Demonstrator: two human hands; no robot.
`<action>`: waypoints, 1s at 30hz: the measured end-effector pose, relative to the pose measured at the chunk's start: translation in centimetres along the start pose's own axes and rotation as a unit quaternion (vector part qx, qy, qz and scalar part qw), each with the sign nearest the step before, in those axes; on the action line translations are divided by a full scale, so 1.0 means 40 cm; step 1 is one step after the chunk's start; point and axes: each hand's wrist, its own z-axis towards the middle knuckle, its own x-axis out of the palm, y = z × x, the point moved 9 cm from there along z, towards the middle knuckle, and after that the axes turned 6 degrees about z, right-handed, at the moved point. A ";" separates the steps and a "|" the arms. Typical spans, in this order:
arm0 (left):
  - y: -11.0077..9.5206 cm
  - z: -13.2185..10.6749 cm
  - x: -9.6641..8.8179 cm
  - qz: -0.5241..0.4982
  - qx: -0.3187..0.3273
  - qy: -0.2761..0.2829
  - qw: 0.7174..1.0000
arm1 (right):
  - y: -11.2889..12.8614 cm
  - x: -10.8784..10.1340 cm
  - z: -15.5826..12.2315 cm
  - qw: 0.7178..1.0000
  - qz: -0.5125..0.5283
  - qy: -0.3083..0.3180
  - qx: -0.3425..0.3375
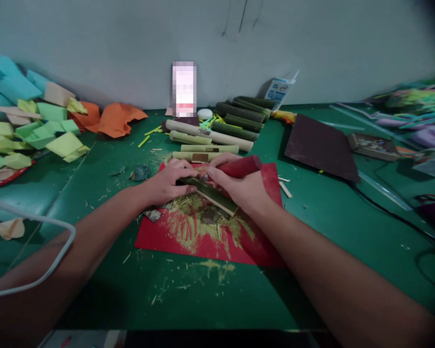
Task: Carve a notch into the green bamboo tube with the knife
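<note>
A dark green split bamboo piece (pixel 217 197) lies slanted over a red sheet (pixel 154 234), its pale cut edge toward me. My left hand (pixel 174 180) is closed on the bamboo's left end, thumb in front and fingers behind. In my right hand (pixel 241 186) is a tool with a thick red handle (pixel 241 167), which points up to the right. The tool's working end is down at the bamboo near my left fingertips, mostly hidden by my fingers. Yellowish shavings and dust (pixel 188 222) cover much of the red sheet.
Behind my hands lie pale bamboo tubes (pixel 206 149) with cut slots and several dark green bamboo tubes (pixel 239 123). A lit phone (pixel 184 89) leans on the wall. Coloured paper (pixel 50 123) fills the left; a dark board (pixel 321 147) lies right. A white cable (pixel 58 217) crosses near my left arm.
</note>
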 end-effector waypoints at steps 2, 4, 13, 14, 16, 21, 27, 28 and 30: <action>-0.006 0.001 0.000 -0.003 0.005 -0.003 1.000 | -0.009 -0.007 0.002 0.999 0.012 -0.013 0.029; -0.012 0.002 0.003 -0.009 0.009 -0.001 1.000 | -0.006 -0.005 0.002 1.000 0.006 -0.011 0.028; -0.011 0.005 0.012 -0.019 0.002 0.001 1.000 | 0.020 -0.010 -0.012 0.998 -0.035 -0.029 -0.034; -0.010 0.005 0.012 -0.021 0.002 -0.002 1.000 | 0.037 0.000 -0.015 0.996 -0.054 -0.007 -0.068; -0.008 0.004 0.013 -0.023 0.002 -0.006 1.000 | 0.064 0.021 -0.022 0.989 -0.072 0.040 -0.123; -0.011 0.006 0.014 -0.020 0.002 0.004 1.000 | 0.015 0.004 -0.004 1.000 -0.012 0.007 -0.024; -0.013 0.008 0.006 -0.024 -0.003 0.001 1.000 | -0.093 -0.028 0.011 0.982 0.115 -0.079 0.128; -0.013 0.008 0.007 -0.026 -0.002 0.003 1.000 | -0.098 -0.028 0.014 0.981 0.123 -0.078 0.129; -0.013 0.008 0.008 -0.029 0.002 0.005 1.000 | -0.103 -0.026 0.019 0.981 0.127 -0.071 0.131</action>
